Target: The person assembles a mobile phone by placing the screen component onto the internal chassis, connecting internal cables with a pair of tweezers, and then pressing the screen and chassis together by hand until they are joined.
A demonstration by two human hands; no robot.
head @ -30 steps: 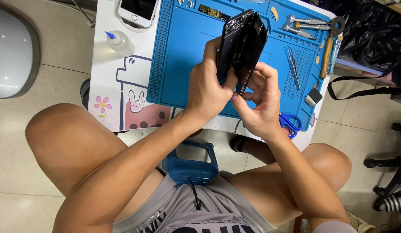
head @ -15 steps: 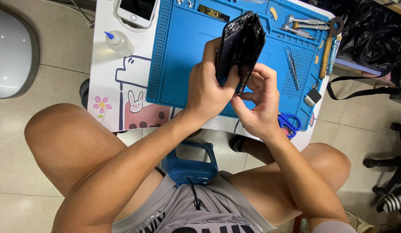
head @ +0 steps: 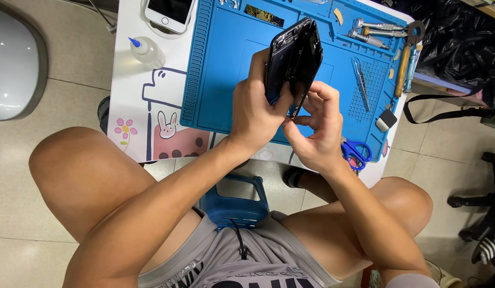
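- Your view is evenly, brightly lit from overhead; shadows stay soft.
- Mild glare on the blue mat (head: 226,69).
- Focus sharp; slight wide-angle bending at edges.

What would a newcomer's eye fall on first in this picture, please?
First, the opened black phone, held tilted above the blue work mat by the left hand, while the right hand works at its lower edge. Next, the white phone at the table's far left corner.
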